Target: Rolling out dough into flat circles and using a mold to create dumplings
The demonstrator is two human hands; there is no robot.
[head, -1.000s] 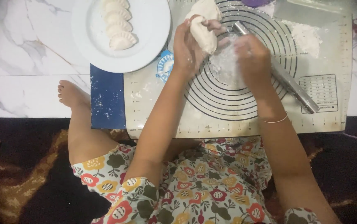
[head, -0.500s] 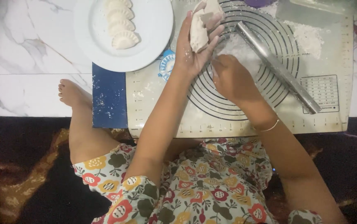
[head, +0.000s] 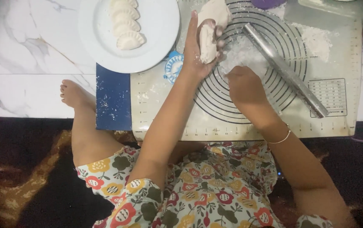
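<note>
Head cam: left hand has its fingers wrapped around a lump of dough. Right hand sits curled, knuckles up, on the floury baking mat beside the rolling pin; can't tell what its fingers grip.

glossy, seemingly metal rolling pin

A white plate of folded dumplings sits on the marble floor; a purple lid lies beyond.

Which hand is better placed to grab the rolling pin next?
Right, probably. The right hand rests free on the mat beside the rolling pin; the left hand holds dough.
</note>
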